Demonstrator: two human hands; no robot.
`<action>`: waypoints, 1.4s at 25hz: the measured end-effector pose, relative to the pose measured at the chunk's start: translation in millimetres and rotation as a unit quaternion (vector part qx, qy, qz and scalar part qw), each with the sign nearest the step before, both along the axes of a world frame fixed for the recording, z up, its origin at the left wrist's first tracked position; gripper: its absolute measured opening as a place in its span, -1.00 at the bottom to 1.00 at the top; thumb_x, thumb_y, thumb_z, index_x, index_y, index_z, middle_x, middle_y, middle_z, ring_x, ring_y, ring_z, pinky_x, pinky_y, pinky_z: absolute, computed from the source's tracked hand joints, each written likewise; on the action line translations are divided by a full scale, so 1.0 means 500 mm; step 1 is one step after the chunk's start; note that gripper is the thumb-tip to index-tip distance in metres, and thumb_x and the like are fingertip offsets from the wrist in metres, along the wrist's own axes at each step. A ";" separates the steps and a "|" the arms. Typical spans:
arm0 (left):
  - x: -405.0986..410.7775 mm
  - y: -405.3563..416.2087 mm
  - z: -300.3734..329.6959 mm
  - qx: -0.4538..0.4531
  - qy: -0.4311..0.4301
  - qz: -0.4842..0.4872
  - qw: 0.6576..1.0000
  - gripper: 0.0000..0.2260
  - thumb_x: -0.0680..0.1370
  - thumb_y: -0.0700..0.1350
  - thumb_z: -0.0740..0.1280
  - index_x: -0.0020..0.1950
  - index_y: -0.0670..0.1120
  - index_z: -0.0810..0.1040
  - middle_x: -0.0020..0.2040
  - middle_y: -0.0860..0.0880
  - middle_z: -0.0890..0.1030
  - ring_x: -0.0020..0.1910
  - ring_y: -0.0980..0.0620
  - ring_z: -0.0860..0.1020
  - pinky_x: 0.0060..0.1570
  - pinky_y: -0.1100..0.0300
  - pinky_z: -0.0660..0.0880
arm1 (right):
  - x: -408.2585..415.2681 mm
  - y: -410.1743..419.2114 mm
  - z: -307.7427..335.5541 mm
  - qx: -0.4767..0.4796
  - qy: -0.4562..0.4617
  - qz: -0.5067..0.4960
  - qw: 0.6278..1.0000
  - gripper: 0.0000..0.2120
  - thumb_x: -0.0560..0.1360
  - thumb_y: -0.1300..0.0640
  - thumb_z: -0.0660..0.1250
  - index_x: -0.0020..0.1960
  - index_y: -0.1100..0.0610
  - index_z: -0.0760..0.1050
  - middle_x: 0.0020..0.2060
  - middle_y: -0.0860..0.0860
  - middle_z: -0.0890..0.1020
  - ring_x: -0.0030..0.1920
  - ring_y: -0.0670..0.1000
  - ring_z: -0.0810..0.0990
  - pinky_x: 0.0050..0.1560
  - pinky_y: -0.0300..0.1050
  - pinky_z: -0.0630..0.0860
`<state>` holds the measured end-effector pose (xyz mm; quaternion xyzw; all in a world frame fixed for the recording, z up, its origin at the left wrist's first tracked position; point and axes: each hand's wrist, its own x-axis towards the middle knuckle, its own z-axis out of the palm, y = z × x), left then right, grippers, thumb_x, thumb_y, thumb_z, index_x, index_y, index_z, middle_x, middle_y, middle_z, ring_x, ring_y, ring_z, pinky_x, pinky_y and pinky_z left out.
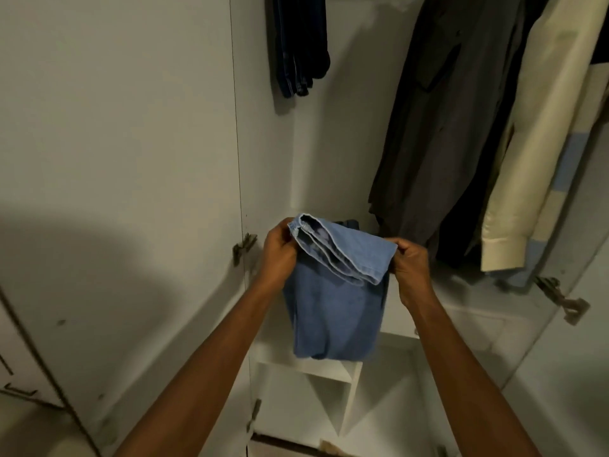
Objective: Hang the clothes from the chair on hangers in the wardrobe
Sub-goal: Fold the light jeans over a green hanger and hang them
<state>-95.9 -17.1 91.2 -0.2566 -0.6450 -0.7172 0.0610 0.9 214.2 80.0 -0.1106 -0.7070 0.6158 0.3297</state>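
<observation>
Folded light blue jeans (333,311) hang in front of the open wardrobe (329,143), their hem ends doubled over the top. My left hand (280,255) grips the folded top edge on the left side. My right hand (410,263) pinches the same fold on the right side. No hanger shows under the jeans; if one is there, the cloth hides it. The chair is out of view.
Inside the wardrobe hang dark blue jeans (300,44) at the top, a dark grey garment (441,127) and a cream shirt (530,153) at the right. White shelves (329,371) lie below. The open left door (115,159) and right door hinge (563,298) flank the opening.
</observation>
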 end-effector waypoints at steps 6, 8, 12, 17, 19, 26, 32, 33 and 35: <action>-0.209 0.093 -0.008 -0.008 -0.035 0.031 0.999 -0.84 0.54 -0.01 0.29 -0.01 0.01 0.65 -0.04 -0.01 0.72 0.01 -0.04 0.67 0.04 0.01 0.59 | -0.196 0.038 0.014 -0.010 -0.031 -0.052 0.998 -0.86 0.58 0.37 0.28 -0.12 0.27 0.56 -0.40 0.11 0.62 -0.50 -0.01 0.60 -0.50 -0.19 0.52; -0.296 0.136 -0.036 -0.029 -0.031 0.048 0.998 -0.70 0.52 0.05 0.28 0.12 -0.08 0.63 0.05 -0.05 0.71 0.09 -0.06 0.66 0.11 -0.02 0.60 | -0.267 0.067 -0.001 0.011 -0.053 -0.064 0.997 -0.83 0.57 0.33 0.26 -0.17 0.23 0.56 -0.45 0.13 0.58 -0.55 0.05 0.54 -0.53 -0.18 0.45; -0.459 0.225 -0.102 -0.098 -0.088 0.085 0.988 -0.70 0.50 0.09 0.26 0.00 -0.10 0.62 -0.03 -0.07 0.68 0.03 -0.19 0.65 0.03 -0.03 0.58 | -0.407 0.129 -0.046 0.019 -0.128 -0.074 0.989 -0.71 0.59 0.09 0.37 -0.25 0.21 0.49 -0.44 0.10 0.52 -0.48 0.04 0.49 -0.50 -0.16 0.40; -0.579 0.308 -0.236 -0.234 -0.148 0.130 0.952 -0.78 0.63 -0.17 0.32 0.07 -0.33 0.62 0.09 -0.31 0.65 0.10 -0.30 0.61 -0.04 -0.02 0.50 | -0.546 0.212 -0.143 -0.027 -0.311 -0.012 0.950 -0.69 0.49 -0.08 0.49 -0.01 0.15 0.55 -0.15 0.15 0.64 -0.31 0.09 0.59 -0.48 -0.18 0.45; -0.598 0.326 -0.264 -0.271 -0.164 0.137 0.939 -0.75 0.65 -0.11 0.28 0.06 -0.28 0.64 0.04 -0.22 0.65 0.01 -0.22 0.62 -0.11 0.08 0.45 | -0.567 0.234 -0.181 0.023 -0.336 -0.008 0.941 -0.58 0.41 -0.18 0.53 0.03 0.14 0.57 -0.10 0.14 0.69 -0.26 0.09 0.66 -0.47 -0.23 0.48; -0.596 0.329 -0.281 -0.296 -0.141 0.180 0.928 -0.65 0.60 0.20 0.19 0.06 -0.02 0.62 -0.02 -0.01 0.66 -0.12 -0.03 0.62 -0.09 0.02 0.61 | -0.574 0.346 -0.157 0.019 -0.306 -0.077 0.949 -0.74 0.64 0.21 0.21 0.19 0.36 0.55 -0.04 0.25 0.65 -0.16 0.24 0.62 -0.15 0.06 0.58; -0.588 0.318 -0.285 -0.254 -0.145 0.154 0.944 -0.64 0.53 0.15 0.40 0.12 -0.11 0.59 0.04 -0.08 0.68 -0.02 -0.12 0.65 -0.01 -0.04 0.62 | -0.427 0.497 -0.170 0.048 -0.302 -0.102 0.947 -0.59 0.63 0.36 0.22 0.48 0.28 0.39 0.32 0.27 0.53 0.14 0.04 0.54 0.18 -0.07 0.50; -0.586 0.317 -0.285 -0.247 -0.142 0.141 0.948 -0.61 0.50 0.15 0.45 0.16 -0.11 0.58 0.06 -0.07 0.67 -0.01 -0.11 0.65 0.01 -0.04 0.62 | -0.416 0.508 -0.181 0.059 -0.292 -0.078 0.951 -0.53 0.57 0.47 0.23 0.46 0.29 0.40 0.22 0.25 0.59 0.04 -0.02 0.59 0.02 -0.16 0.55; -0.583 0.313 -0.287 -0.248 -0.136 0.122 0.951 -0.53 0.42 0.16 0.50 0.19 -0.10 0.57 0.09 -0.03 0.66 0.02 -0.09 0.65 0.03 -0.04 0.63 | -0.401 0.485 -0.185 0.128 -0.330 -0.021 0.935 -0.42 0.45 0.56 0.29 0.42 0.21 0.45 0.18 0.12 0.60 0.06 -0.03 0.62 -0.13 -0.21 0.53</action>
